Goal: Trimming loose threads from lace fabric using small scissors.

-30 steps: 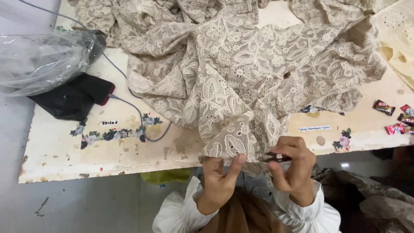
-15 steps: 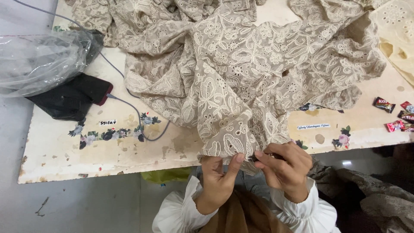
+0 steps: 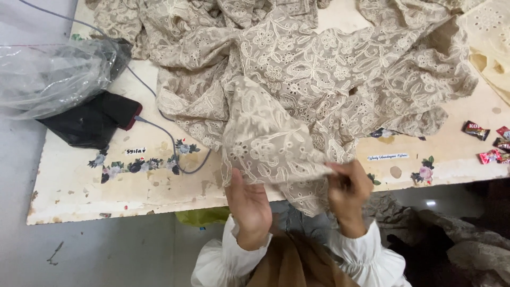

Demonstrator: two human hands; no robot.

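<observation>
A large piece of beige embroidered lace fabric point(image 3: 297, 85) lies bunched across the worn cream table point(image 3: 133, 180) and hangs over its near edge. My left hand point(image 3: 248, 204) holds the fabric's hanging edge from below, fingers curled up under it. My right hand point(image 3: 348, 191) pinches the same edge a little to the right; a small dark tool seems to be between its fingers, but I cannot make it out. Both wrists wear white ruffled sleeves.
A clear plastic bag point(image 3: 50, 74) and a black cloth with a phone point(image 3: 95, 119) on a grey cable point(image 3: 164, 138) lie at the table's left. Wrapped sweets point(image 3: 486, 141) sit at the right edge. More lace is heaped on the floor point(image 3: 457, 239) at lower right.
Both hands have moved slightly apart along the fabric's edge and lifted it, so the edge is now stretched between them.
</observation>
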